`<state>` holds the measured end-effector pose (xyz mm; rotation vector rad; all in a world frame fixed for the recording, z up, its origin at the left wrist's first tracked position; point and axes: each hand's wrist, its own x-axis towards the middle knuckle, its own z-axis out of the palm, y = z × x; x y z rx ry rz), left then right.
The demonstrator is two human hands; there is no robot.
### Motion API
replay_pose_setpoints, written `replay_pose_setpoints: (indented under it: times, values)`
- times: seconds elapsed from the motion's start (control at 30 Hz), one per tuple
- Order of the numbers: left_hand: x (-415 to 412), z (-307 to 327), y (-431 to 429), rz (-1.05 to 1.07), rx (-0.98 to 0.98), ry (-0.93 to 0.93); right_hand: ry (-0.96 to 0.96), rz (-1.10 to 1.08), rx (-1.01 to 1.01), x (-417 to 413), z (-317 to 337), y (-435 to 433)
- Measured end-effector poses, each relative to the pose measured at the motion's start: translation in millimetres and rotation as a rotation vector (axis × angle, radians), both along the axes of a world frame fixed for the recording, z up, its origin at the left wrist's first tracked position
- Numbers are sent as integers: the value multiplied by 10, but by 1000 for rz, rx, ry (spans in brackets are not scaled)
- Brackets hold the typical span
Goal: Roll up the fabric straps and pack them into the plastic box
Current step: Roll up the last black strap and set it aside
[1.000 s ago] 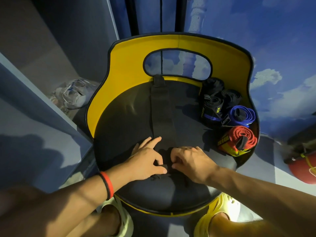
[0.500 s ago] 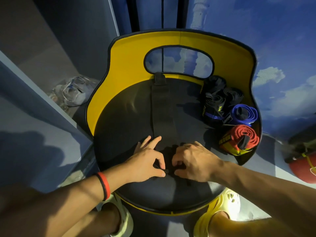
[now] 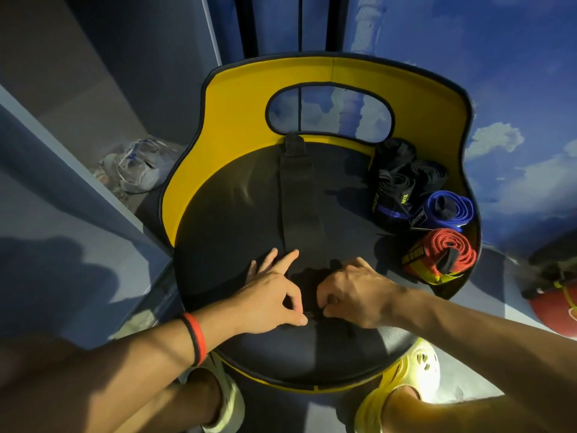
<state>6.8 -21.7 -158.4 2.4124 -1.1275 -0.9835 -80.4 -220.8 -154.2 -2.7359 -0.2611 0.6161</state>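
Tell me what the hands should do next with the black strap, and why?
Probably roll the near end forward one turn: left hand and right hand pinch a small roll there, and most of the black strap lies flat on the seat.

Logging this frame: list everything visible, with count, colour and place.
Chair with round black seat and yellow backrest: one, centre.
Long black fabric strap: one, flat along the seat, near end rolled up.
Rolled black straps: about three, seat's right rear; exact count unclear.
Rolled blue strap: one, right of seat.
Rolled red strap: one, yellow label, nearest of the rolls.
Translucent plastic item: one, left of chair; kind unclear.
Red round object: one, right edge, cut off.
Yellow foam clogs: two, below the seat.
Red-and-black wristband: one, left wrist.
Left hand: pinches the strap's rolled end.
Right hand: curled on the same roll.
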Motion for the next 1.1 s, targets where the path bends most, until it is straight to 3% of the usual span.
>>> replay_pose_setpoints:
  times: [0.33,0.47,0.67,1.1]
  values:
    - [-35,-5,-52,2,71,-37,-34,-64,-22,5,48,76]
    - [-57,-43,-72,71,46,-82,-218,95,-99,-44,34,83]
    - [-50,-92,-61,131,-51,-128,-331,247,-220,-170,-26,69]
    - [-40,-201,107,84,-172,-91,-166,59,-161,-19,-13,85]
